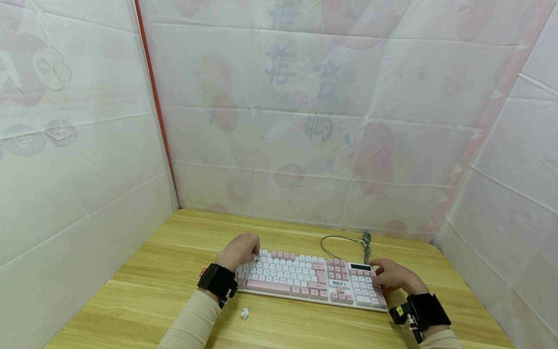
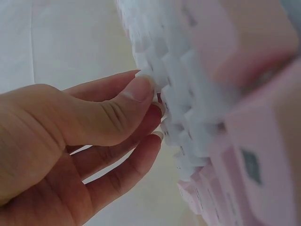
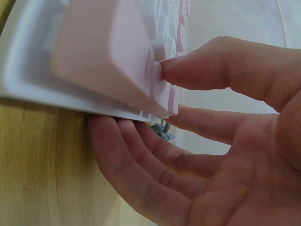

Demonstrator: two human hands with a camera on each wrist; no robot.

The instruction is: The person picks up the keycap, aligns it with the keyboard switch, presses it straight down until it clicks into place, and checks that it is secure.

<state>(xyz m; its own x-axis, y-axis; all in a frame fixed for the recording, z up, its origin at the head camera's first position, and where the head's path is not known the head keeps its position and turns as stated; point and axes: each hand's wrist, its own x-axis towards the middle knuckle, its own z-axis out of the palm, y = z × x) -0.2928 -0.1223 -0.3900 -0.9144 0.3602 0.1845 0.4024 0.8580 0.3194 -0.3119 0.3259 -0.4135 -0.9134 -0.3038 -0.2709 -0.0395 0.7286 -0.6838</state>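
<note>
A pink and white keyboard [image 1: 283, 287] lies on the wooden table. My left hand [image 1: 239, 249] is over its upper left part. In the left wrist view, the thumb and forefinger of that left hand [image 2: 101, 127] pinch a white keycap among the white keys [image 2: 176, 89]; the fingertips partly hide it. At the keyboard's right end, my right hand [image 1: 398, 276] grips the edge. The right wrist view shows its thumb [image 3: 197, 70] on the pink keys [image 3: 117, 56], with the other fingers [image 3: 141, 174] curled against the side and underside.
Small white pieces [image 1: 245, 314], perhaps loose keycaps, lie on the table in front of the keyboard. A bundled grey cable [image 1: 366, 247] rests behind it. Printed pale sheeting [image 1: 283, 145] hangs at the back and both sides of the wooden table [image 1: 144, 286].
</note>
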